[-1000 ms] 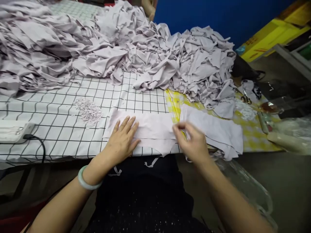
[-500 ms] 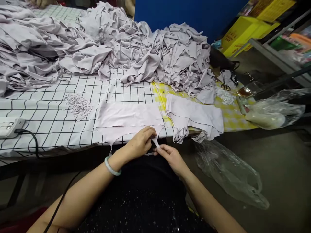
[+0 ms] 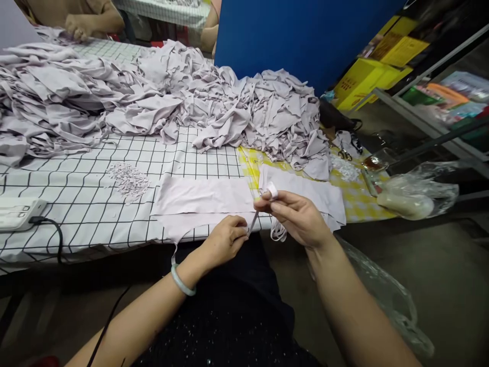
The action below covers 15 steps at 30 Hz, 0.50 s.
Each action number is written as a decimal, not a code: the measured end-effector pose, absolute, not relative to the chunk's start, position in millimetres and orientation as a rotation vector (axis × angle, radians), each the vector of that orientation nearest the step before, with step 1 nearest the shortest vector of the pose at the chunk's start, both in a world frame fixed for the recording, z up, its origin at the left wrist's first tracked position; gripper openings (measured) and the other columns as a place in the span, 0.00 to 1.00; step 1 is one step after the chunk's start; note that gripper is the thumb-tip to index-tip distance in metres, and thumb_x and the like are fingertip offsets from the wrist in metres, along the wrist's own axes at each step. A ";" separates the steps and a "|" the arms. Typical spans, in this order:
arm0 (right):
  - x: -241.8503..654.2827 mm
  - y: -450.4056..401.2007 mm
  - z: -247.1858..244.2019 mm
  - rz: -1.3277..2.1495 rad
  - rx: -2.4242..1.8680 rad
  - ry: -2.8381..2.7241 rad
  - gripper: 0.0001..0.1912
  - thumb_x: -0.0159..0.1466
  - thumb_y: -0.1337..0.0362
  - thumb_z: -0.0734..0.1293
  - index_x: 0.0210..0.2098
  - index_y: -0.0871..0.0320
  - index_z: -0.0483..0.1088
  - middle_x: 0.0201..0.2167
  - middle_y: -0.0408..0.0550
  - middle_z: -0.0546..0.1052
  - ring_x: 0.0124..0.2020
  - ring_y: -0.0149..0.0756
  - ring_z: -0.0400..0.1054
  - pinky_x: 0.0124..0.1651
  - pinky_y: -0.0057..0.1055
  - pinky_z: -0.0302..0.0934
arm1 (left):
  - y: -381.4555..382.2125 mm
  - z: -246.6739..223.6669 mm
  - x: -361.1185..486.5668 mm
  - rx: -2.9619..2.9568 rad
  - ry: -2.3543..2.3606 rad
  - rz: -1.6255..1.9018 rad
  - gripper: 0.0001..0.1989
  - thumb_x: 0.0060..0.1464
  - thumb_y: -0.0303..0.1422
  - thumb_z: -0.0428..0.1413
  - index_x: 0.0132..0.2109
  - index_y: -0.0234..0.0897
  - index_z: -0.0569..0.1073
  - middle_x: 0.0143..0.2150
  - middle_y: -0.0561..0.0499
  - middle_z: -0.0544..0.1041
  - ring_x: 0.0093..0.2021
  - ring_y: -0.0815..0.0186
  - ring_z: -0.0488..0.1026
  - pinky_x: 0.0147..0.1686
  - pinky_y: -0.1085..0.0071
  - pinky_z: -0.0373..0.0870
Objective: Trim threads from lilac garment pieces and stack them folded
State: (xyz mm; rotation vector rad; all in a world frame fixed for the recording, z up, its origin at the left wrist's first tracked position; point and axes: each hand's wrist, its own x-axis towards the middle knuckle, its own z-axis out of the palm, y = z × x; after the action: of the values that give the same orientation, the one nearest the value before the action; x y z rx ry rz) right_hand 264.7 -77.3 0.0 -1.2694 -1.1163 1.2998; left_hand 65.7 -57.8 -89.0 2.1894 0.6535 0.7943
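Observation:
A pale fabric piece lies flat at the table's front edge, a thin strap hanging from its left side. At its right corner my left hand pinches the strap. Up and to the right, my right hand is closed on the strap's other part, a small loop standing above the fingertips. Behind my right hand a stack of similar pale pieces lies on the yellow checked cloth, with straps dangling over the edge.
Heaped pale fabric runs along the table's back. Small scraps and a white power bank with a cable sit left. Scissors and a plastic bag are right. Another person's hands show at the back left.
My right hand has risen and moved right, drawing the strap up between my hands. My left hand stays near the fabric's corner. The view has tilted up, showing another person at the back.

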 end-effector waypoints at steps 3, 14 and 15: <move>255.6 -42.8 -5.8 1.137 -1.317 -1.122 0.15 0.57 0.50 0.74 0.35 0.55 0.79 0.28 0.44 0.78 0.34 0.36 0.72 0.49 0.40 0.67 | -59.1 -89.9 65.3 2.156 0.668 0.793 0.08 0.61 0.26 0.55 0.37 0.34 0.79 0.47 0.41 0.76 0.47 0.57 0.75 0.48 0.59 0.76; 215.6 -50.0 -7.6 1.476 -1.279 -0.987 0.17 0.62 0.49 0.70 0.38 0.58 0.75 0.19 0.35 0.62 0.16 0.20 0.45 0.18 0.22 0.39 | -44.2 -55.4 53.6 1.365 0.843 0.963 0.13 0.62 0.33 0.53 0.52 0.37 0.71 0.47 0.44 0.75 0.44 0.63 0.75 0.44 0.64 0.75; 211.9 -56.5 -10.2 1.486 -1.325 -1.018 0.18 0.63 0.49 0.69 0.37 0.59 0.74 0.18 0.34 0.60 0.17 0.21 0.44 0.19 0.22 0.38 | -40.8 -47.5 49.9 1.291 0.872 0.996 0.12 0.61 0.34 0.54 0.51 0.37 0.71 0.46 0.45 0.75 0.42 0.64 0.75 0.42 0.66 0.75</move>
State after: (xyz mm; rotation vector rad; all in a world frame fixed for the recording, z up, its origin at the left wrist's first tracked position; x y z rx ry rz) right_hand 211.9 -56.5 -10.2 -1.3251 -1.0183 1.4858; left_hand 49.9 -40.8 -47.5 1.2914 0.8725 0.9963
